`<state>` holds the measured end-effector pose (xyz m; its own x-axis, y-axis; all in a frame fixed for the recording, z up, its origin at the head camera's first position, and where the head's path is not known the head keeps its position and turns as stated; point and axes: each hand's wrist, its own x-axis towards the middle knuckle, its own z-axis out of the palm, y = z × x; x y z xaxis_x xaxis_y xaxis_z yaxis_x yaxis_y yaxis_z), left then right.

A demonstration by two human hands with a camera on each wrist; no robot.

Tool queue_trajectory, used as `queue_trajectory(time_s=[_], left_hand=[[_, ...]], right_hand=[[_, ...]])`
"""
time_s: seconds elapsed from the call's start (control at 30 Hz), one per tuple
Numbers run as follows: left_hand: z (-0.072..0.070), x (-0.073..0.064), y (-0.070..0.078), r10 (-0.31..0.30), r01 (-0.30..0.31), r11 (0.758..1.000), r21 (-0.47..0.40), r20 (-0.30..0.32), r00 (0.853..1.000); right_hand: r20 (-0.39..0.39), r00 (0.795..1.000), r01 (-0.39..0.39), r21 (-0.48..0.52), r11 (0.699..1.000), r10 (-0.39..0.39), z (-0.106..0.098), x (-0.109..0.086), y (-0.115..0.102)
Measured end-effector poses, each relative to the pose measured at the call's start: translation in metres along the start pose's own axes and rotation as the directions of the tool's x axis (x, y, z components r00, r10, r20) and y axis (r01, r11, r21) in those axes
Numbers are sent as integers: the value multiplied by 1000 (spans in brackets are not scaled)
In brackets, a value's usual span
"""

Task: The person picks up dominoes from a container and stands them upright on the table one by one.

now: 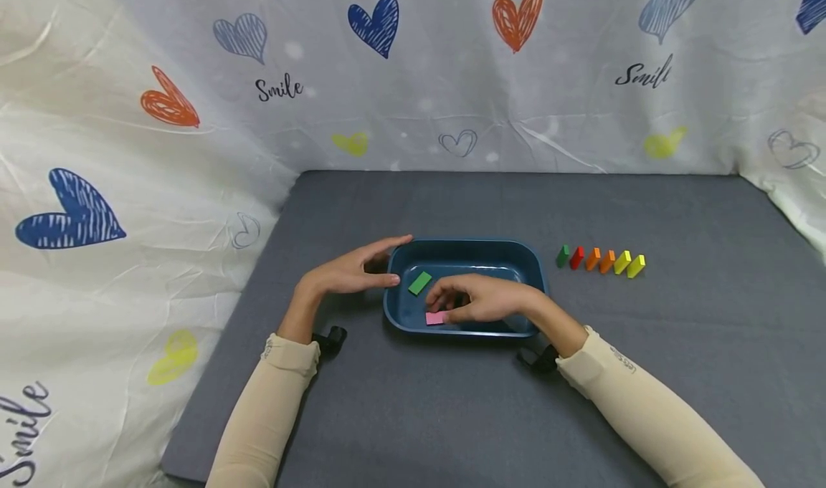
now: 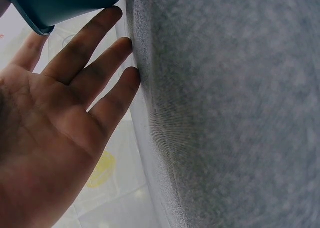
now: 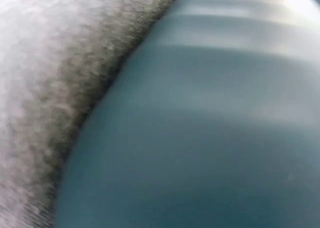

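Note:
A dark teal tray (image 1: 464,248) stands on the table, with a green block (image 1: 420,283) and a pink block (image 1: 435,318) inside it. My left hand (image 1: 351,267) spans the tray's left end, thumb at the rim and fingers at the far corner. In the left wrist view, that hand's fingers (image 2: 97,72) are spread and nearly straight along the outer wall. My right hand (image 1: 480,298) reaches into the tray with curled fingers. Its thumb and fingertips pinch the pink block. Only the tray's outer wall (image 3: 200,138) and grey cloth fill the right wrist view.
Right of the tray, several small blocks stand upright in a slanting row: a green block (image 1: 563,256), a red block (image 1: 577,257), then orange and yellow ones. Grey cloth covers the table (image 1: 426,416). A white curtain (image 1: 413,87) printed with hearts hangs behind and at the left.

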<state>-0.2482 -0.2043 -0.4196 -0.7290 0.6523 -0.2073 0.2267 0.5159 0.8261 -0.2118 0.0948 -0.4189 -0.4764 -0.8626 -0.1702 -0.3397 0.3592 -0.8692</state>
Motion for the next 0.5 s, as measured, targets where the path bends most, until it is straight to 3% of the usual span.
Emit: queue_trajectory(time_s=[0.27,0.5], left_hand=[[0,-1,1,14,-14,1000,4,6,1000],[0,0,1,10,-10,1000,12,3,1000]], right_hand=[[106,994,-24,51,998,19,-2,-7,0],[149,989,-34,59,998,25,-2,-10,1]])
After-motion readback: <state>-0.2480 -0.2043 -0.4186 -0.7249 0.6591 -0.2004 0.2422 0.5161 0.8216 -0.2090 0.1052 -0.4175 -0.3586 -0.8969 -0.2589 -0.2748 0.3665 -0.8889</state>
